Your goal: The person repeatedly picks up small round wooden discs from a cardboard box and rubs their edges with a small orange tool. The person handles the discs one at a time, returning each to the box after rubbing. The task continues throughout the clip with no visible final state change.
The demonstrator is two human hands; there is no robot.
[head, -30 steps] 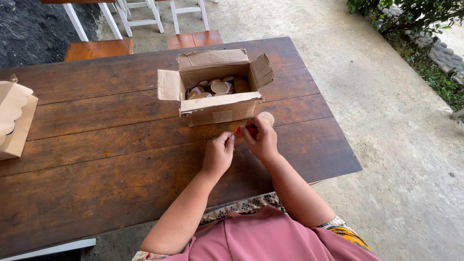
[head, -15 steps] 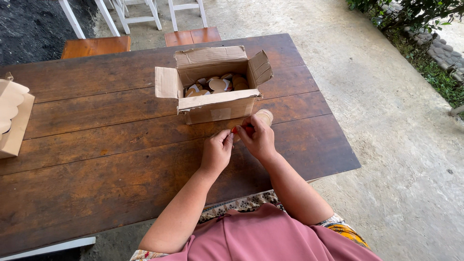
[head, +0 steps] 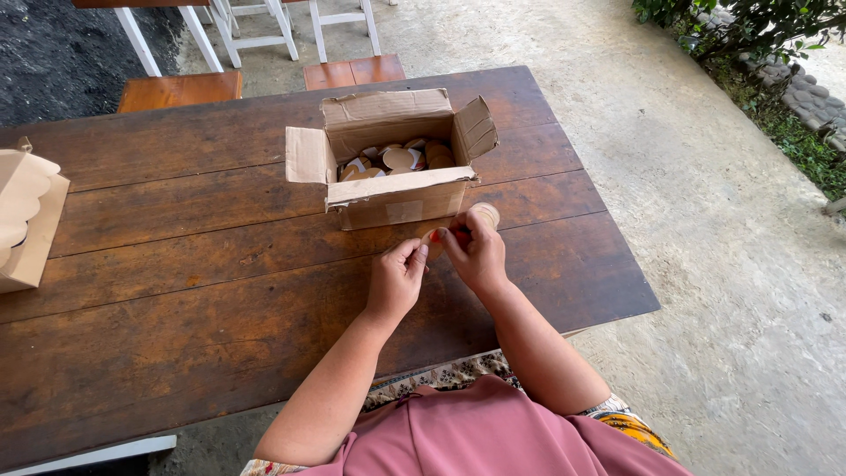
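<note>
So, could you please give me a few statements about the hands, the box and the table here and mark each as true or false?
1. The cardboard box stands on the wooden table with its flaps open. True.
2. The box is empty. False: it holds round tan discs.
3. The right hand holds a small round disc just in front of the box. True.
4. The left hand rests inside the box. False: it is outside, fingertips meeting the right hand.
5. A second cardboard piece lies at the table's right edge. False: it is at the left edge.
</note>
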